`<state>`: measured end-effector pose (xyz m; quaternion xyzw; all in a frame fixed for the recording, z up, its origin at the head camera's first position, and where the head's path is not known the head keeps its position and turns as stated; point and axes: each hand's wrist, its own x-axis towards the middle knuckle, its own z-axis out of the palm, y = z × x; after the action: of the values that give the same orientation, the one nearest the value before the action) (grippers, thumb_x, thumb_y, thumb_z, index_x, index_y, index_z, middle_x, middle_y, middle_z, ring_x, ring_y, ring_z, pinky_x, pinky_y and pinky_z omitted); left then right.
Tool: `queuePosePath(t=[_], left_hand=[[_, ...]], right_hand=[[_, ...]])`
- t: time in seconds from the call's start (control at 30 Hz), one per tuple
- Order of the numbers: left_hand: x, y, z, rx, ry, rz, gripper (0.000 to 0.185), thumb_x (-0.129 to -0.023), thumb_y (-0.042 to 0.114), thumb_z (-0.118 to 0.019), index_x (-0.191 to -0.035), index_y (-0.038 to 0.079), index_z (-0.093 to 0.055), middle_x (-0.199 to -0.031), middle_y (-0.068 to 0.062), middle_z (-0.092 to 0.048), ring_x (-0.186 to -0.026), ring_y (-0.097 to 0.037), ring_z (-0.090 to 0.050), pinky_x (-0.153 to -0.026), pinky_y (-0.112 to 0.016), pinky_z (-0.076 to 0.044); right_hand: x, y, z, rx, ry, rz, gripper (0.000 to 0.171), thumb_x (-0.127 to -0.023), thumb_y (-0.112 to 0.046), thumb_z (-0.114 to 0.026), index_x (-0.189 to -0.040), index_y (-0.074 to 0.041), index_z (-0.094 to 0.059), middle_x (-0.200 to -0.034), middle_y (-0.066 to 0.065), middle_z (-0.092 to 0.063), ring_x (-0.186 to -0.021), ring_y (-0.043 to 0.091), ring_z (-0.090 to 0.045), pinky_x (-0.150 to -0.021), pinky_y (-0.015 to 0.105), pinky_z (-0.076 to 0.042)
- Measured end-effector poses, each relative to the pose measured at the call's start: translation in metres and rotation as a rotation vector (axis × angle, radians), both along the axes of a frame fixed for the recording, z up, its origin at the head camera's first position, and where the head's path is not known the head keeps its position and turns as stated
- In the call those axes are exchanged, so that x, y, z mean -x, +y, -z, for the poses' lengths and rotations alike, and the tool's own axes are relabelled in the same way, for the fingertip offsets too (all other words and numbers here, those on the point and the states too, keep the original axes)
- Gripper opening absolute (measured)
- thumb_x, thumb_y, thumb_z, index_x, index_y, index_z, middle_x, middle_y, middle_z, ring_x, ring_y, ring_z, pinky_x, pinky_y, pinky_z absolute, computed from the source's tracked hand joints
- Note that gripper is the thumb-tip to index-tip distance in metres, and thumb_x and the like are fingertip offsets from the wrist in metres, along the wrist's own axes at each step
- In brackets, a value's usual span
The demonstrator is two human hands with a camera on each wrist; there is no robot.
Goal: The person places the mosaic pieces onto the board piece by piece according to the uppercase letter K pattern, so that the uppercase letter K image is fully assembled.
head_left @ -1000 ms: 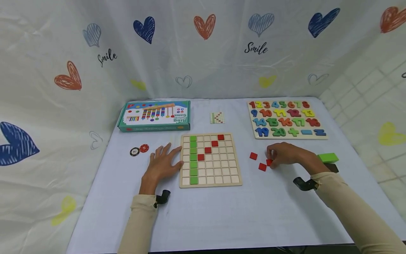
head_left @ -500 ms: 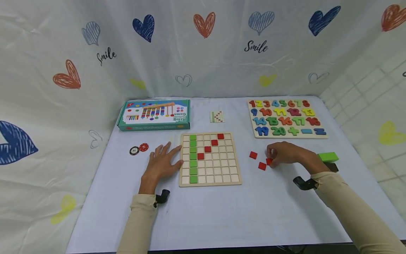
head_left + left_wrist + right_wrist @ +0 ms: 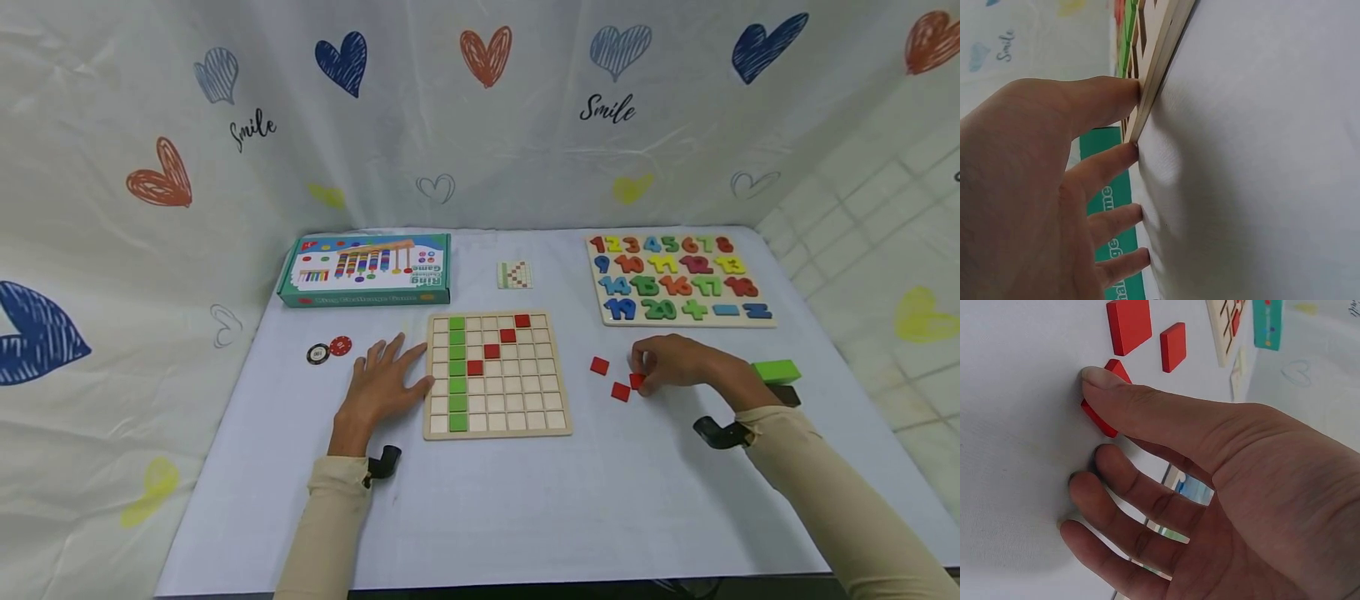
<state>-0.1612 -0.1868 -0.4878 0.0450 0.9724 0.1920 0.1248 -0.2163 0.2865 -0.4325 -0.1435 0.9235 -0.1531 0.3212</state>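
The wooden grid board [image 3: 519, 437] lies mid-table, with a column of green tiles [image 3: 457, 367] and a diagonal of red tiles [image 3: 492, 352] in its cells. My left hand [image 3: 378, 387] spreads its fingers beside the board. Its thumb and index fingertip touch the board's side [image 3: 1159, 69] in the left wrist view. On the right, my right hand [image 3: 671, 364] pinches a red square tile [image 3: 1099, 419] by its edges; the thumb covers much of it and the index finger is mostly hidden. Two loose red tiles [image 3: 599, 366] lie just left of that hand.
A small pattern card [image 3: 515, 275] lies behind the board. The green game box [image 3: 363, 298] sits back left, a number puzzle board [image 3: 686, 319] back right. Two round chips [image 3: 341, 346] lie left. A green block [image 3: 777, 372] and a dark block [image 3: 785, 395] are beside the right wrist.
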Motion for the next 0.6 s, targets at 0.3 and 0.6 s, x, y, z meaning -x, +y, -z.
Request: queuePosePath(t=[0.3,0.6], left_hand=[[0.0001,0.0009,-0.0001,0.005,-0.004,0.002,0.07,-0.101,0.051,-0.061,-0.165,0.028,-0.042,-0.176,-0.014,-0.022,-0.16,-0.045,-0.015,-0.125,-0.073,-0.014],[0.0001,-0.0001,0.0009,0.002,0.0,0.007,0.069,-0.102,0.049,-0.061,-0.165,0.03,-0.041,-0.176,-0.015,-0.021,-0.16,-0.047,-0.014,-0.124,-0.075,-0.012]], right_hand=[[0.0002,0.0029,0.0017,0.007,0.011,-0.019,0.03,-0.087,-0.021,-0.089,-0.107,-0.013,-0.067,-0.103,0.007,-0.068,-0.098,0.027,-0.06,-0.082,0.044,-0.056],[-0.001,0.0028,0.0023,0.018,0.013,-0.017,0.031,-0.087,-0.022,-0.089,-0.107,-0.012,-0.067,-0.102,0.006,-0.067,-0.098,0.026,-0.06,-0.082,0.043,-0.056]])
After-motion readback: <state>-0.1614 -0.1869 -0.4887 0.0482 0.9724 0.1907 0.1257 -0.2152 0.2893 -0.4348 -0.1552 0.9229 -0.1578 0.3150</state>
